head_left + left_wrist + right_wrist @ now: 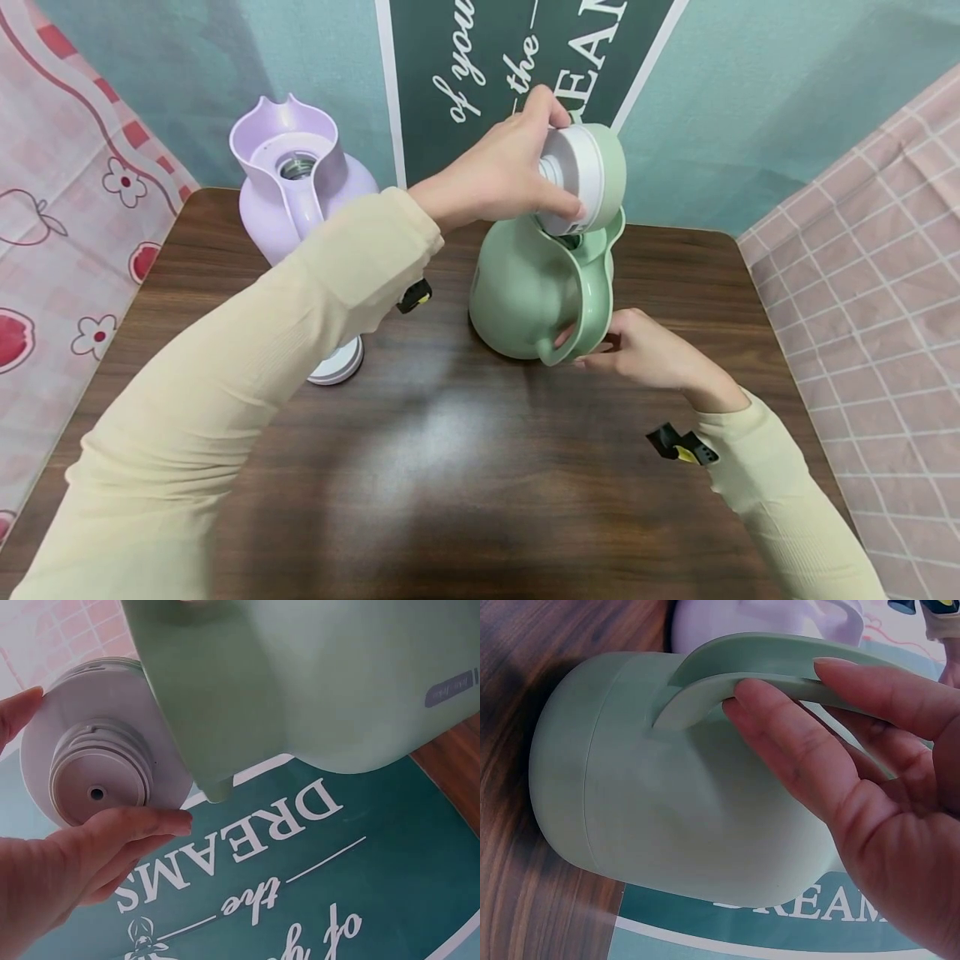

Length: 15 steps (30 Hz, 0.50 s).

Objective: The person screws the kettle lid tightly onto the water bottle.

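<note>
On the wooden table a pale green vacuum jug (513,283) stands with its handle (596,308) toward me. Just over its open mouth, my left hand (517,162) holds the jug's green and white screw stopper (595,171) tipped on its side. In the left wrist view the stopper's threaded underside (100,780) faces the camera, with thumb and fingers around its rim. My right hand (652,350) grips the lower part of the handle, thumb and fingers on opposite sides in the right wrist view. The jug hides some of those fingertips in the head view.
A lilac jug (348,179) with an uncovered mouth stands at the back left. A white-rimmed lid (339,363) lies in front of it, partly behind my left sleeve. Behind the table (450,500) hangs a teal cloth with a dark lettered panel (427,50).
</note>
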{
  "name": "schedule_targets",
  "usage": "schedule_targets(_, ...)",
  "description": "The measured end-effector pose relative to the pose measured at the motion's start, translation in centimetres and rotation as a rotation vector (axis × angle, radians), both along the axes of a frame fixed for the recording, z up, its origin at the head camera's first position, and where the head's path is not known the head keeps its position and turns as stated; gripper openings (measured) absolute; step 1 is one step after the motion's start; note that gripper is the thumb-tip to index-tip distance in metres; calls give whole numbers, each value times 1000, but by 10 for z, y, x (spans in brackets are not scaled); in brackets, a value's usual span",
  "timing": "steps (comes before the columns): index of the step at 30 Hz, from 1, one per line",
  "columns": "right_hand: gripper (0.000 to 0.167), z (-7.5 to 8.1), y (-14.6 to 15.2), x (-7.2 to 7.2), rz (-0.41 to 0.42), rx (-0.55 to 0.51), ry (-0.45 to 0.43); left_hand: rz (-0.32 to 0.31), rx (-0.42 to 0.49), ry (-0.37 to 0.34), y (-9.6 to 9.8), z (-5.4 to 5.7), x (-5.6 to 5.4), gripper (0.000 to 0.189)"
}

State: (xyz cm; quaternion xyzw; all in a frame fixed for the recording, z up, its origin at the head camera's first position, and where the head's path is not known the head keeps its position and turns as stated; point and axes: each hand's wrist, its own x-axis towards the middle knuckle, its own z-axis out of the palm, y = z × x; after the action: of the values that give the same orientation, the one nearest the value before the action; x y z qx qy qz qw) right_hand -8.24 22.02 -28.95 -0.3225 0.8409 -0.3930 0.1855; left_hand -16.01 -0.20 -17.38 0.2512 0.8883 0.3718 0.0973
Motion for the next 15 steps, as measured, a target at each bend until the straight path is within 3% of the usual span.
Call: schedule_targets(15,20,0,1,0,-6,3,6,-31,-12,10,6,-9,0,69)
